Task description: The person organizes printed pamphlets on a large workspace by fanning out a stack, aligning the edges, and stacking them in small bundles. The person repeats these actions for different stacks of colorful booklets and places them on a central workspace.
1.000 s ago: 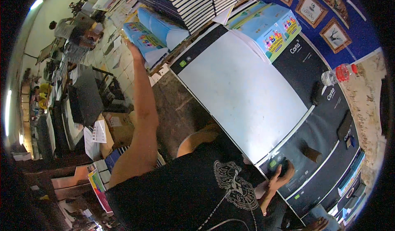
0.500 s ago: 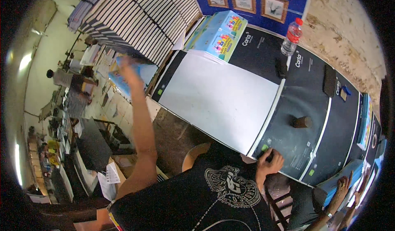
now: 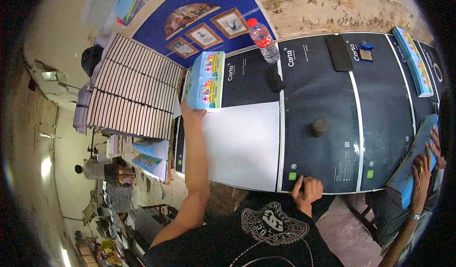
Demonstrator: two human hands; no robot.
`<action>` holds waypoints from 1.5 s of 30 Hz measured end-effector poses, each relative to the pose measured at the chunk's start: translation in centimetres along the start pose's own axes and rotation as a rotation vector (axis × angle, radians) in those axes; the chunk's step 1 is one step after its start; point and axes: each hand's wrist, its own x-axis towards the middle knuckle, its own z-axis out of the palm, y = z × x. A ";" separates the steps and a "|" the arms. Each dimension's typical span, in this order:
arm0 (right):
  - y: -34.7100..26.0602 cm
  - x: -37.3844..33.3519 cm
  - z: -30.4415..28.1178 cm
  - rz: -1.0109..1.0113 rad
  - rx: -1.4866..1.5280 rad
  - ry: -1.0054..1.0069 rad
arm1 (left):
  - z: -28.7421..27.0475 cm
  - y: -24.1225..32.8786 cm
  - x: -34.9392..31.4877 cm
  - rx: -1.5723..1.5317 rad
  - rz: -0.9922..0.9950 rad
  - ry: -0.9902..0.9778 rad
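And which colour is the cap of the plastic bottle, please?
The cap is red; it shows best in the head view, the only one.

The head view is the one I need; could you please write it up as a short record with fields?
Left hand: at the near end of the light-blue booklet pile; grip hidden
Right hand: loosely curled at the front edge of the black table covering; nothing visibly held
White sheet: flat, left of the right hand
Bottle: clear, red-capped, toward the covering's far side
Co-worker's hands: at a blue item, far right
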 end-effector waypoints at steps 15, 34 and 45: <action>-0.2 0.1 -0.1 -0.017 0.080 -0.050 | 0.8 3.0 -1.6 -0.183 -0.031 0.471; -3.7 4.2 -1.7 -0.042 0.334 -0.283 | -2.5 5.8 -1.9 -0.060 0.422 0.074; -14.0 14.1 5.5 -0.580 0.538 -0.107 | -0.2 -1.6 -33.0 0.106 0.512 -0.226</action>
